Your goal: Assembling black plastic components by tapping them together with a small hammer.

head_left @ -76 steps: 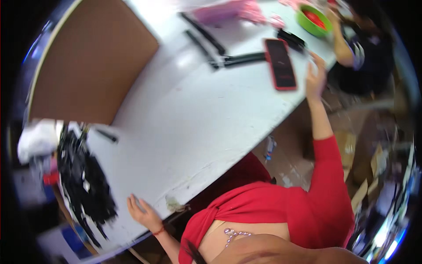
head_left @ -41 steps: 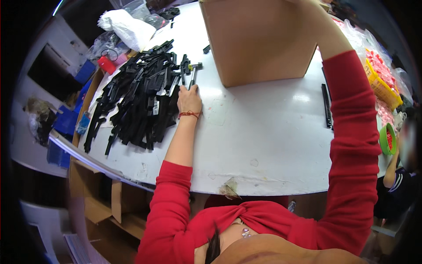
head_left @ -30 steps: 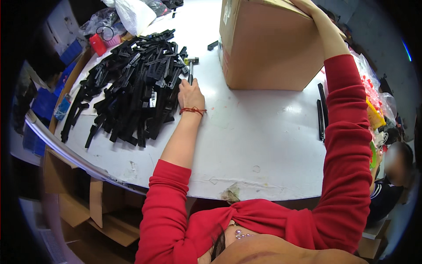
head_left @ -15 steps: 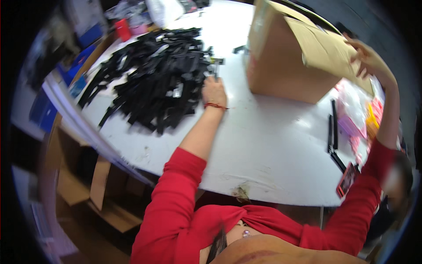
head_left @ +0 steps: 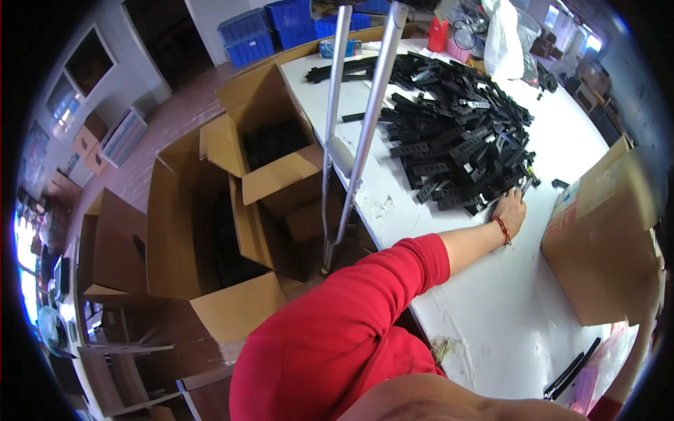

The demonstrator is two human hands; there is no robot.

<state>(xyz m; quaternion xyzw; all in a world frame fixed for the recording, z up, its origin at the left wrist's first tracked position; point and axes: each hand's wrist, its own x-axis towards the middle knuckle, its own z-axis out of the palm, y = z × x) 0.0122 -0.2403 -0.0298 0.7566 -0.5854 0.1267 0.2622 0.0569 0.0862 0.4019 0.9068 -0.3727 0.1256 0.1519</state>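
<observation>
My left hand (head_left: 511, 210) rests on the white table (head_left: 484, 295) at the near right edge of a pile of black slotted strips (head_left: 456, 133). Its fingers are closed around something small at the pile's edge, which I cannot make out; a bit of yellow shows just beyond the fingertips. A red bracelet circles that wrist. To the right of the hand stands a tall cardboard box (head_left: 597, 238), partly covered by a blurred patch. Only part of my right forearm shows at the right rim, beside the box; the right hand itself is out of sight.
Open cardboard boxes (head_left: 175, 231) stand on the floor left of the table, some with dark contents. A silver crutch-like metal frame (head_left: 365, 133) rises at the table's left edge. Blue bins (head_left: 246, 38) sit behind. Loose black strips (head_left: 572, 368) lie near right.
The view has swung left, bringing the floor boxes and metal frame into sight. My left hand stays at the pile's edge; my right hand, earlier raised at the box flap, has left the picture.
</observation>
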